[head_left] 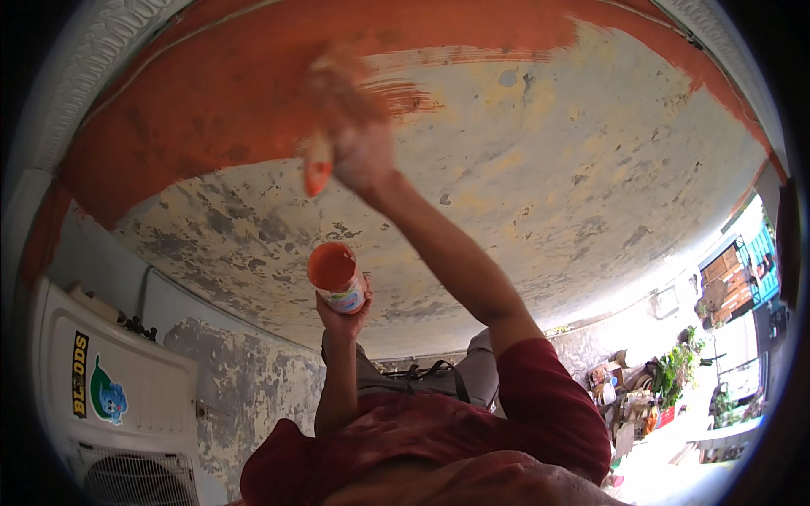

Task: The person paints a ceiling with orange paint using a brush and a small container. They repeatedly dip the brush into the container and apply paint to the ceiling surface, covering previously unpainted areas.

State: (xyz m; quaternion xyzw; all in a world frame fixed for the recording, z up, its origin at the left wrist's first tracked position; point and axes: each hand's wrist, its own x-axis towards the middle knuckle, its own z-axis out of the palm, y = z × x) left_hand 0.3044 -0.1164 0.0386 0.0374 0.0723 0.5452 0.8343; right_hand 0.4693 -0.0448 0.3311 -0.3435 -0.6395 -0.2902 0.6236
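My left hand (344,319) is wrapped round a small paint can (348,295) with a coloured label, held low in front of me. Its top faces me and shows orange-red paint inside. Raised above it, my right hand (363,148) grips a paintbrush (318,164), whose paint-smeared handle end sticks out below the fingers. Motion smears the far side of that hand, and the bristles cannot be made out. Behind the hand is the wall (506,169), coated orange-red (219,101) across its upper and left parts. Streaky strokes end just right of the hand; the rest is bare, peeling plaster.
An outdoor air-conditioner unit (118,363) with stickers stands at the lower left. White moulded trim (84,84) edges the wall at the upper left. On the right are a pile of clutter (629,396), green plants (675,371) and bright daylight.
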